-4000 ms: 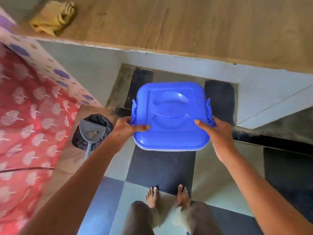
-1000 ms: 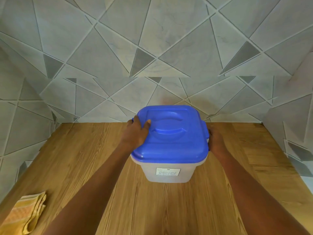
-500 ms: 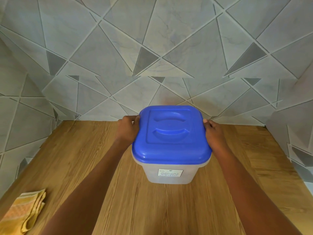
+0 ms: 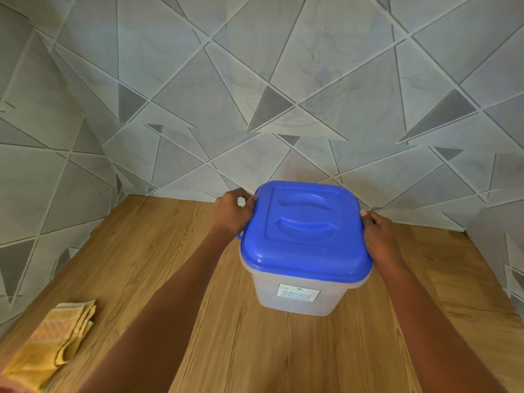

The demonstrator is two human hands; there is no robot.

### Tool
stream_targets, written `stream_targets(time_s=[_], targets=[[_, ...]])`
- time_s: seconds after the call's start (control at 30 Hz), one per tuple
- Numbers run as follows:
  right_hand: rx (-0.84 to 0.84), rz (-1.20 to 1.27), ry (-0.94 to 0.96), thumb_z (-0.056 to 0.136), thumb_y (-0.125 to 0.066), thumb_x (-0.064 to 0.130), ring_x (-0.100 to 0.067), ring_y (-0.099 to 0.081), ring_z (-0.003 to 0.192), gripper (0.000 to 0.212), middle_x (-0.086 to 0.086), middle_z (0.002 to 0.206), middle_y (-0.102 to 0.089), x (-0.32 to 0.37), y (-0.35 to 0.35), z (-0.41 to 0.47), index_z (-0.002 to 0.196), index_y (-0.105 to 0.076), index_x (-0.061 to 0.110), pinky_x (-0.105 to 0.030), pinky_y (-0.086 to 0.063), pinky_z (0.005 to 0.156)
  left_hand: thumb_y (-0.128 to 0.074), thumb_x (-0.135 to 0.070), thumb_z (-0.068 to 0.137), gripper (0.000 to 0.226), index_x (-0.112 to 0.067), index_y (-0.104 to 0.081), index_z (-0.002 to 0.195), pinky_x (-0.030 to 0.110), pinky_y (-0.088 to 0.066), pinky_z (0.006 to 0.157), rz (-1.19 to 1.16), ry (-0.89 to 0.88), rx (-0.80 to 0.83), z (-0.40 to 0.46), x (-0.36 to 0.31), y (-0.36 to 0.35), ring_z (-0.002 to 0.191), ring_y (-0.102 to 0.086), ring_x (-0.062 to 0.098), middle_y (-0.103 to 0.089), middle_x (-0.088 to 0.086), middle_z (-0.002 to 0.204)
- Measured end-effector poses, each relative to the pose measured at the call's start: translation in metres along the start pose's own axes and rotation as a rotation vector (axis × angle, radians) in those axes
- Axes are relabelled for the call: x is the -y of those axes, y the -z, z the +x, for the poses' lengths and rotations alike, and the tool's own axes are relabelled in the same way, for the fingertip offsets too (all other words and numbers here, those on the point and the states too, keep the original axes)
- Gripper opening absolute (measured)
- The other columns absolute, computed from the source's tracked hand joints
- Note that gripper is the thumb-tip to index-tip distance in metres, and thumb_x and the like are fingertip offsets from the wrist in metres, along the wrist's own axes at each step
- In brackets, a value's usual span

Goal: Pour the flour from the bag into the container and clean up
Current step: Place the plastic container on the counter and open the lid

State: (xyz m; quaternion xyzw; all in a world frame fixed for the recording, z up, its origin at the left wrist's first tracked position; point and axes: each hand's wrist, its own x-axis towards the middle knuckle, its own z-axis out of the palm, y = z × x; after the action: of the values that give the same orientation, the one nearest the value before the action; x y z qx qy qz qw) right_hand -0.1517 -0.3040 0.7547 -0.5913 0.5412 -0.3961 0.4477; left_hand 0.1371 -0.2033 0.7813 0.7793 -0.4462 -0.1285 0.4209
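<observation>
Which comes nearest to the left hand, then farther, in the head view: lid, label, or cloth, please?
From the left hand:
1. Lid, touching its fingers, to the right.
2. Label, on the container's front, lower right.
3. Cloth, counter's near left corner.

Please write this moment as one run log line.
container: on counter | lid: on | left hand, right hand: at lid sides

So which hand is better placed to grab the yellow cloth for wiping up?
Probably the left hand. The cloth lies on the counter at the near left, on that arm's side, with nothing between. The right hand is on the container's far side and would have to cross over it.
</observation>
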Motion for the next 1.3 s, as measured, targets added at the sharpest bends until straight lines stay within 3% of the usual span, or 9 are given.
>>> stream_targets(time_s=[0.33, 0.47, 0.6, 0.67, 0.77, 0.9, 1.07, 1.17, 1.3], targets=[[-0.015, -0.026, -0.01, 0.107, -0.043, 0.029, -0.02, -0.062, 0.075, 0.034, -0.005, 0.083, -0.067, 0.006, 0.0, -0.003, 0.081, -0.063, 0.02, -0.029, -0.046, 0.065, -0.053, -0.019, 0.102, 0.012, -0.015, -0.044, 0.109, 0.026, -0.043, 0.053, 0.033, 0.031, 0.115, 0.007, -0.004, 0.003, 0.063, -0.056, 0.019, -0.06, 0.009, 0.083], [-0.048, -0.024, -0.026, 0.106, -0.046, 0.026, -0.02, -0.058, 0.073, 0.034, -0.006, 0.08, -0.065, 0.004, 0.005, -0.003, 0.078, -0.062, 0.017, -0.029, -0.043, 0.065, -0.049, -0.006, 0.096, 0.012, -0.012, -0.041, 0.102, 0.025, -0.042, 0.04, -0.355, 0.294, 0.073, -0.004, 0.015, 0.002, 0.054, -0.05, 0.019, -0.06, 0.011, 0.077], [-0.058, -0.065, 0.007, 0.106, -0.046, 0.024, -0.011, -0.05, 0.063, 0.037, -0.001, 0.07, -0.06, 0.01, -0.005, -0.006, 0.072, -0.058, 0.018, -0.027, -0.037, 0.057, -0.062, -0.041, 0.077, 0.041, -0.012, -0.051, 0.104, 0.031, -0.047, 0.069, -0.748, 0.538, 0.122, -0.023, 0.03, -0.013, 0.077, -0.054, 0.021, -0.058, 0.01, 0.093], [-0.065, -0.09, 0.017, 0.105, -0.047, 0.023, -0.015, -0.051, 0.065, 0.037, -0.006, 0.072, -0.062, 0.011, -0.006, -0.005, 0.072, -0.059, 0.013, -0.028, -0.037, 0.059, -0.055, -0.028, 0.101, 0.019, -0.011, -0.058, 0.108, 0.032, -0.048, 0.072, -0.715, 0.449, 0.064, -0.023, 0.04, -0.014, 0.087, -0.061, 0.022, -0.064, 0.007, 0.102], [-0.065, -0.074, 0.005, 0.105, -0.047, 0.023, -0.019, -0.052, 0.07, 0.036, -0.017, 0.077, -0.065, 0.011, -0.003, -0.005, 0.079, -0.061, 0.002, -0.03, -0.036, 0.061, -0.044, -0.047, 0.107, 0.041, -0.018, -0.07, 0.119, 0.032, -0.053, 0.079, -0.679, 0.326, 0.08, -0.027, 0.039, -0.008, 0.099, -0.071, 0.017, -0.076, -0.001, 0.112], [-0.079, -0.017, -0.019, 0.103, -0.049, 0.032, -0.02, -0.053, 0.067, 0.042, -0.007, 0.07, -0.062, 0.019, -0.008, -0.008, 0.074, -0.061, 0.005, -0.031, -0.037, 0.063, -0.034, -0.051, 0.108, 0.052, -0.017, -0.067, 0.128, 0.04, -0.056, 0.095, -0.814, 0.277, 0.27, -0.04, 0.015, -0.013, 0.116, -0.07, 0.024, -0.073, 0.008, 0.124], [-0.09, 0.07, -0.149, 0.083, -0.055, 0.06, -0.033, -0.059, 0.068, 0.058, -0.015, 0.069, -0.059, 0.038, -0.009, -0.001, 0.07, -0.054, 0.004, -0.039, -0.049, 0.072, -0.031, -0.061, 0.105, 0.071, 0.0, -0.057, 0.133, 0.044, -0.05, 0.094, -0.908, 0.304, 0.27, -0.039, 0.007, -0.007, 0.109, -0.067, 0.031, -0.071, 0.015, 0.115], [-0.097, 0.096, -0.088, 0.092, -0.058, 0.043, -0.029, -0.07, 0.089, 0.035, -0.003, 0.085, -0.074, 0.048, -0.003, -0.002, 0.085, -0.07, 0.011, -0.043, -0.055, 0.088, -0.026, -0.062, 0.105, 0.071, -0.003, -0.061, 0.126, 0.049, -0.052, 0.099, -0.941, 0.265, 0.278, -0.038, -0.001, -0.005, 0.11, -0.066, 0.033, -0.07, 0.016, 0.116], [-0.127, 0.358, -0.042, 0.095, -0.064, 0.012, -0.02, -0.069, 0.091, 0.016, -0.001, 0.091, -0.075, 0.055, 0.009, -0.001, 0.091, -0.077, 0.02, -0.033, -0.055, 0.083, -0.027, -0.058, 0.106, 0.057, -0.014, -0.06, 0.12, 0.046, -0.046, 0.099, -1.041, 0.193, 0.275, -0.036, -0.017, -0.001, 0.111, -0.057, 0.03, -0.058, 0.014, 0.12]])
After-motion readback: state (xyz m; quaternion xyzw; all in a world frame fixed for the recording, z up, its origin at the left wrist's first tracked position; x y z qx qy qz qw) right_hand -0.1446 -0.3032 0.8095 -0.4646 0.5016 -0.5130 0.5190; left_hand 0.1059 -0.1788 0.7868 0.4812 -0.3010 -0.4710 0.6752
